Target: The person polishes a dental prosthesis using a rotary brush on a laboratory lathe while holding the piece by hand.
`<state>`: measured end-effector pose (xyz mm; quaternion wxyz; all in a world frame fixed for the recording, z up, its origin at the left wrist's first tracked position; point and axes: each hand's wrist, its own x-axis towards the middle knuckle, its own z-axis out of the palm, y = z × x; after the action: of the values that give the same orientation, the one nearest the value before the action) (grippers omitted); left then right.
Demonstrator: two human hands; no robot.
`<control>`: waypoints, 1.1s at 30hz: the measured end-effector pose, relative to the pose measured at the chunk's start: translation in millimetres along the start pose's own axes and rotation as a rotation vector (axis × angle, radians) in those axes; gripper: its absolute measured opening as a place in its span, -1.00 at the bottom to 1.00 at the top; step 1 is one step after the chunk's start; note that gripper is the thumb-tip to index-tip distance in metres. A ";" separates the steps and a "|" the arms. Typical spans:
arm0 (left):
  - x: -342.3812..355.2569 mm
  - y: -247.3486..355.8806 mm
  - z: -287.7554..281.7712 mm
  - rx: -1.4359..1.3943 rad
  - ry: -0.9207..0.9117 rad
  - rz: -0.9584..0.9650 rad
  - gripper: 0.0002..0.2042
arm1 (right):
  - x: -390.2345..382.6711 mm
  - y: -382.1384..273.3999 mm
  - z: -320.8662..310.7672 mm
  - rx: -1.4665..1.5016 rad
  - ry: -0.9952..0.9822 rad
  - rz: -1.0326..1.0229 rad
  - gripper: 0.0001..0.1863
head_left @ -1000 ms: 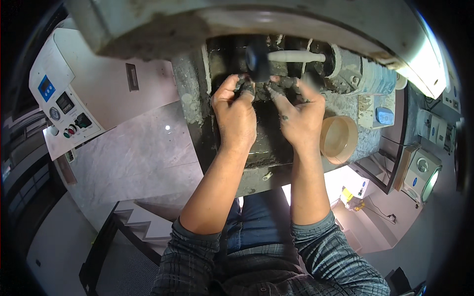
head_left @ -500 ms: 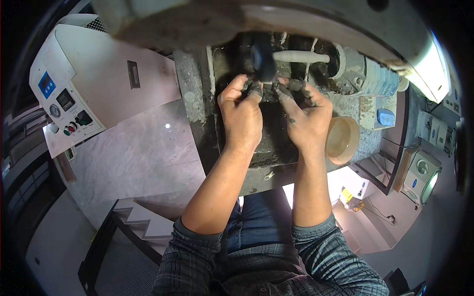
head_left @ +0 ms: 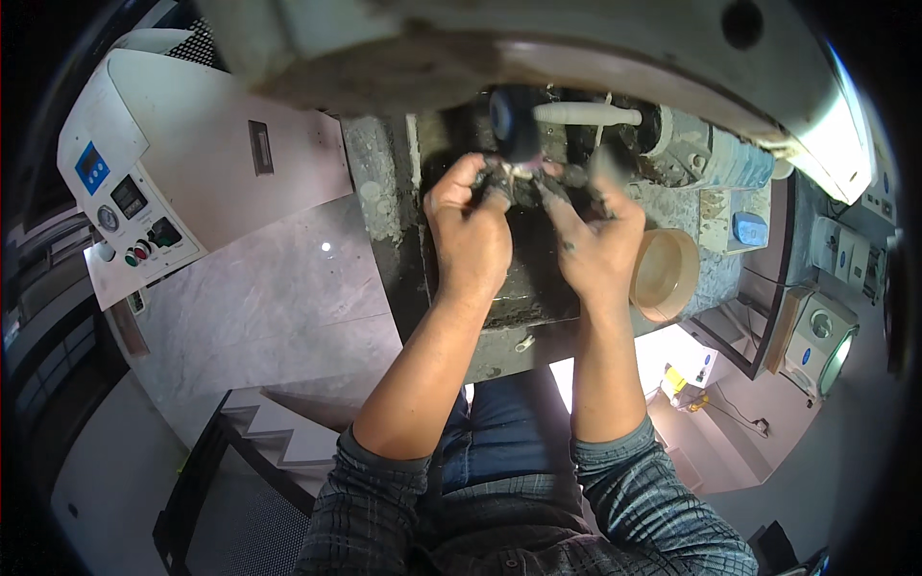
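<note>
My left hand [head_left: 470, 232] and my right hand [head_left: 599, 252] come together, fingertips dark with wet grime. Pinched between both hands is a small pale piece with a pinkish edge [head_left: 522, 172]; its exact kind cannot be made out. It sits right under a dark round polishing wheel [head_left: 517, 125], seemingly touching it. The wheel looks blurred. From its right side a white tapered spindle [head_left: 588, 114] runs to a grimy motor [head_left: 715, 146]. My fingers partly cover the piece, and my right index finger is smeared by motion.
A pale hood [head_left: 595, 67] overhangs the wheel, with a bright lamp [head_left: 840, 158] at its right. Right of my right hand stands a translucent bowl [head_left: 667, 276]. A blue block [head_left: 750, 228] lies beyond it. A white machine with a control panel [head_left: 211, 134] stands at left.
More of the pale piece now shows between my fingertips beneath the wheel. My right index finger has shifted slightly and is blurred. Both hands otherwise keep about the same place.
</note>
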<state>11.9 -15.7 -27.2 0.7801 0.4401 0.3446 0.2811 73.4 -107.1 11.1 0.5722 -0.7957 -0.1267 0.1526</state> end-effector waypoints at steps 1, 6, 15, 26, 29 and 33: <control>-5.0 -0.4 1.7 0.007 -0.002 0.008 -0.78 | -4.5 3.2 -2.8 0.016 0.006 -0.013 -0.79; -5.1 3.9 4.0 0.031 0.011 0.026 -0.80 | -3.6 4.0 0.0 -0.027 0.035 -0.072 -0.77; 4.9 8.2 -5.3 0.168 0.067 0.058 -0.79 | 3.9 -3.2 11.7 -0.086 -0.030 -0.052 -0.75; 7.7 14.3 -3.5 0.295 0.101 0.126 -0.72 | 6.1 2.1 21.7 0.046 -0.039 0.077 -0.80; -6.8 11.8 -3.3 0.246 0.100 0.152 -0.71 | -3.8 -2.1 18.1 0.030 -0.007 0.053 -0.80; -12.0 5.8 -2.6 0.200 0.057 0.169 -0.72 | -9.2 4.0 9.3 0.034 0.022 -0.002 -0.79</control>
<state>1.8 -20.7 -19.5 0.6959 0.5348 0.3546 0.3225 61.5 -103.7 5.5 0.5871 -0.7875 -0.1185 0.1452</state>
